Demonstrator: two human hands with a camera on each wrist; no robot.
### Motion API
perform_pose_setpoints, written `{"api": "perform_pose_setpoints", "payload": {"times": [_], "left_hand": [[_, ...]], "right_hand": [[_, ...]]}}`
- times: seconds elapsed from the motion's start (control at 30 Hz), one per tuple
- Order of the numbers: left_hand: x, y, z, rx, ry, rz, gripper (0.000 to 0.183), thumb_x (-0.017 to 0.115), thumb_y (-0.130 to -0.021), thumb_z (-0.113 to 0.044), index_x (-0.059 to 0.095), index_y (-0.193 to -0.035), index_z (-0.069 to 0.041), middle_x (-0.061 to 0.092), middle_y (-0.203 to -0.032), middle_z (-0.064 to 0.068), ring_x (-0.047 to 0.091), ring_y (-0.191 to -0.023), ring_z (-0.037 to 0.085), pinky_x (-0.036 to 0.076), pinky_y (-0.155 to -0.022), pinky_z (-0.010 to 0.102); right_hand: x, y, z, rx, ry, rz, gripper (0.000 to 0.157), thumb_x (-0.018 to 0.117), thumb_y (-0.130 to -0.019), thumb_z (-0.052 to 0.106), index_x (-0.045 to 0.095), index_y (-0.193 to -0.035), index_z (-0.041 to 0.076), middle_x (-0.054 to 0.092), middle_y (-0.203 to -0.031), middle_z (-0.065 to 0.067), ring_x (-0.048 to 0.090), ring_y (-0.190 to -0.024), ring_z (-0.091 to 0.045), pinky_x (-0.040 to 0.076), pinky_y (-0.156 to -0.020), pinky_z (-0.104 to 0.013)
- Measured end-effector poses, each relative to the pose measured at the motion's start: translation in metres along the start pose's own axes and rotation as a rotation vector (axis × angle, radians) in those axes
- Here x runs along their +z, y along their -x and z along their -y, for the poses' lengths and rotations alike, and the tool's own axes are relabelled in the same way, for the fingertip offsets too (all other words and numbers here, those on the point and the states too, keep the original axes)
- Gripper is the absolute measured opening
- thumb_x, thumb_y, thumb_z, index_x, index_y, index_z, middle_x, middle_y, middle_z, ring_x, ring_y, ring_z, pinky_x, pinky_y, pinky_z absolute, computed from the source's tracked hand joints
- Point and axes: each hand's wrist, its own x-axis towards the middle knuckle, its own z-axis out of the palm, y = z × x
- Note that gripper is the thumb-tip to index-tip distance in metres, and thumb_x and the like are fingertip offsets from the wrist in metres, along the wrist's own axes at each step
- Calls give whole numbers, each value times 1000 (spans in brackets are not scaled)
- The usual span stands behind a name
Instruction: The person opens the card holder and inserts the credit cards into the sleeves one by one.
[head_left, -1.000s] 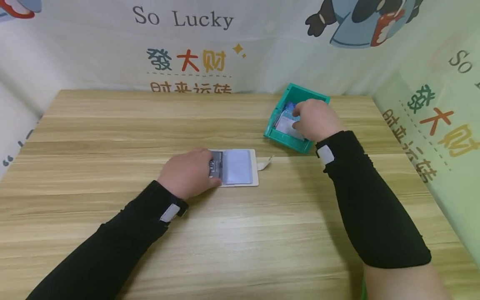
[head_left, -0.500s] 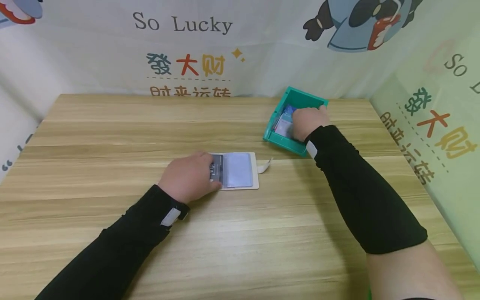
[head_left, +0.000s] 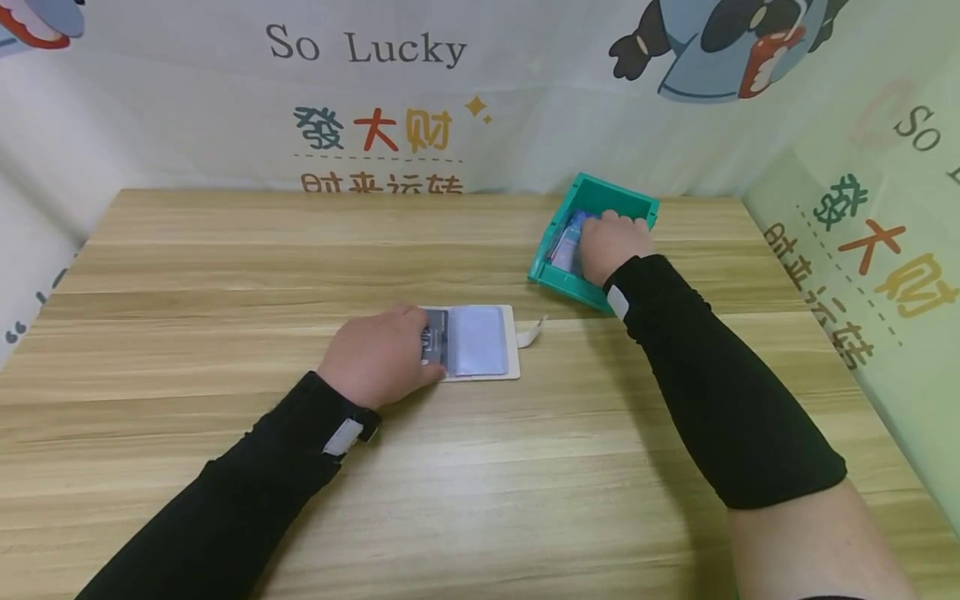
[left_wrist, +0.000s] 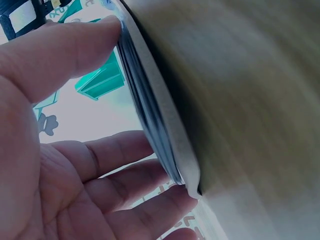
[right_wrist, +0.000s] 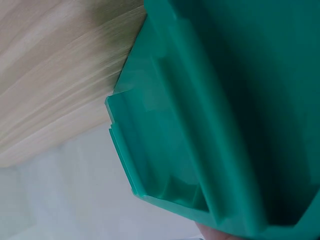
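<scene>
My left hand [head_left: 375, 357] holds the left part of an open card holder [head_left: 480, 340] lying on the table. In the left wrist view, the thumb [left_wrist: 65, 57] and the fingers [left_wrist: 145, 212] press opposite edges of its stacked sleeves [left_wrist: 150, 120]. A dark printed card [head_left: 435, 337] shows beside clear pocket pages. My right hand [head_left: 617, 247] reaches into a green plastic bin [head_left: 566, 287], over several bluish cards [head_left: 568, 246]. Its fingers are bent down and their tips are hidden. The right wrist view shows mostly the bin wall [right_wrist: 200, 120] and a bit of skin [right_wrist: 212, 234].
A short white strap [head_left: 531, 333] sticks out from the card holder's right side. The wooden table [head_left: 480, 483] runs back to a printed cloth wall [head_left: 525, 125], and another cloth wall [head_left: 885, 333] stands along the right. The bin is near the back edge.
My right hand has moved lower and slightly left into the bin, its fingers now bent down. My left hand keeps its place on the card holder.
</scene>
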Motion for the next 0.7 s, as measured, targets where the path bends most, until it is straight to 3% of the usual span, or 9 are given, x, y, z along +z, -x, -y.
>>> {"api": "perform_pose_setpoints", "payload": {"times": [0.2,0.7], "left_hand": [[-1,1,1,7,0,-4,65,70,-76,-53,57,-113,0,57,-92,5,49,-66,17,45,-52,32],[-2,1,1,6,2,1,63,71,-76,-52,58,-111,-1,55,-90,5,49,-66,17,45,-52,32]], "right_hand": [[5,-5,-5,-25,-22,2,23,43,-93,12,59,-105,-2,59,-96,-18,50,-82,-30,42,-77,-47],[0,3,-1,-55,-23,-27,25,45,-93,9,59,-111,-2,61,-100,-18,51,-84,-26,48,-79,-48]]}}
